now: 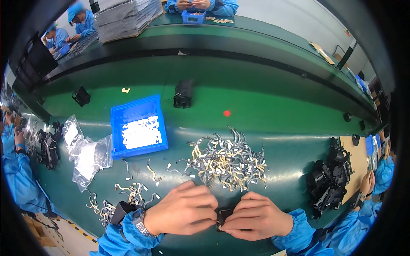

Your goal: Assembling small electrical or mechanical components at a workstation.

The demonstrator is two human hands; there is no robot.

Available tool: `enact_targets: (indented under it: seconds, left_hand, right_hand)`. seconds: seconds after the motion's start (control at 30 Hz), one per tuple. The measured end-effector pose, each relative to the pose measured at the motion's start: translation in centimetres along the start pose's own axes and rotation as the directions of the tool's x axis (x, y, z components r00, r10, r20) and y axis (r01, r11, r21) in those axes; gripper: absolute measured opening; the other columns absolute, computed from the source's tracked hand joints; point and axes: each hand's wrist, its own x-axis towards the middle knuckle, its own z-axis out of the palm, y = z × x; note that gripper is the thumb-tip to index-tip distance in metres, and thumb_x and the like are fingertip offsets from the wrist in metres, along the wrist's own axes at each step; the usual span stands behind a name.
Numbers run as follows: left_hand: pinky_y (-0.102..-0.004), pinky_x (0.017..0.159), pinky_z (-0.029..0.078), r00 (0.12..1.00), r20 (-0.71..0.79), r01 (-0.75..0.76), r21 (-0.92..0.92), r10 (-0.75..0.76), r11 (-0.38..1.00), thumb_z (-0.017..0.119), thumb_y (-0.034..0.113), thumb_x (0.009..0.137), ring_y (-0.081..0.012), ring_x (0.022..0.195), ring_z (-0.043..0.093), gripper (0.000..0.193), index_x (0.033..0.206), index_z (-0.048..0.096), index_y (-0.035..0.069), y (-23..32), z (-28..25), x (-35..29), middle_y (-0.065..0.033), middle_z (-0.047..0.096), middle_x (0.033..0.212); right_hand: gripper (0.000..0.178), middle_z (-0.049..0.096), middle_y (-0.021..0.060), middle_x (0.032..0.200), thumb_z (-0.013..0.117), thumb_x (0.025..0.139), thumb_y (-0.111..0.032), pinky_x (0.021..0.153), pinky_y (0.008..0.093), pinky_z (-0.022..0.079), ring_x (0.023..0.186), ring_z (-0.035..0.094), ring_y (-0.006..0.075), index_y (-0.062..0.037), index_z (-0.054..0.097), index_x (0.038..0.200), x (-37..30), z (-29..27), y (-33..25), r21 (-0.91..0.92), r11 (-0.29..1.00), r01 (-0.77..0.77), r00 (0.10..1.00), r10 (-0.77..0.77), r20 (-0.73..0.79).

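Observation:
My left hand (183, 211) and my right hand (256, 217) meet close to the bench's near edge. Between their fingertips is a small black plastic part (224, 213), mostly covered by the fingers. Both hands are closed in a pinch on it. Just beyond them lies a heap of thin, bent grey and cream flex-cable strips (230, 162) with small white ends. A smaller group of the same strips (133, 194) is scattered left of my left hand. Beside my left wrist, which wears a metal-band watch (140, 222), sits a black block-shaped piece (121, 212).
A blue bin (164, 143) with small white pieces stands back left, beside clear plastic bags (87, 160). Black plastic housings (329, 177) are piled at right near a cardboard sheet (358, 162). A black cylindrical device (183, 94) lies on the green belt (265, 98). Co-workers sit around.

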Motion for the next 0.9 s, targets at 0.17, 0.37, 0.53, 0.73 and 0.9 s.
enact_targets:
  seconds: [0.17,0.37,0.53,0.73,0.9]
  left_hand:
    - [-0.034,0.075,0.041,0.999,-0.001,-0.041,0.04,0.041,0.998,0.081,0.021,0.084,-0.0155,0.094,0.06,0.014,0.091,0.071,0.015,0.0,0.5,-0.1,0.0044,0.061,0.096]
    - [-0.0324,0.075,0.044,0.999,0.028,-0.031,0.117,0.028,0.993,0.084,0.021,0.085,-0.0144,0.093,0.063,0.012,0.093,0.076,0.018,0.0,0.5,0.0,0.0073,0.067,0.096]
    - [-0.0326,0.076,0.045,0.997,-0.064,-0.031,0.284,0.051,0.958,0.085,0.022,0.083,-0.0145,0.09,0.063,0.015,0.092,0.075,0.015,0.5,0.3,0.1,0.0062,0.067,0.093]
    - [-0.0316,0.075,0.044,1.0,-0.026,-0.003,0.313,0.012,0.95,0.084,0.022,0.081,-0.014,0.084,0.062,0.013,0.09,0.075,0.017,0.4,0.5,-0.1,0.0081,0.068,0.093]
    - [-0.0316,0.074,0.043,0.988,-0.157,0.041,0.334,0.012,0.942,0.083,0.021,0.08,-0.0129,0.083,0.061,0.011,0.085,0.074,0.019,0.3,1.0,0.1,0.0095,0.067,0.09]
  right_hand:
    - [0.022,0.076,-0.0036,0.107,0.091,0.082,-0.022,0.082,0.0329,0.054,0.092,0.068,0.018,-0.0154,0.081,0.101,0.5,-0.8,-0.4,0.003,1.0,-0.016,0.999,0.016,0.032]
    - [0.034,0.066,0.0049,0.128,0.091,0.081,-0.023,0.09,0.0389,0.057,0.106,0.065,0.0277,-0.0124,0.068,0.104,0.0,-0.2,0.1,0.03,0.995,-0.093,0.987,0.088,0.131]
    - [0.033,0.067,0.0067,0.133,0.088,0.082,-0.016,0.093,0.0392,0.059,0.108,0.068,0.0296,-0.0106,0.068,0.107,0.4,-0.5,-0.8,0.008,0.988,-0.157,0.984,0.156,0.087]
    - [0.035,0.069,0.0086,0.136,0.089,0.08,-0.014,0.096,0.0376,0.061,0.112,0.072,0.0285,-0.0091,0.071,0.11,0.3,-0.5,-0.8,-0.011,0.983,-0.183,0.98,0.183,0.073]
    - [0.034,0.071,0.0089,0.134,0.089,0.079,-0.013,0.097,0.0378,0.062,0.113,0.073,0.028,-0.0085,0.072,0.108,0.1,-0.3,-0.6,0.018,0.981,-0.193,0.98,0.192,0.052]
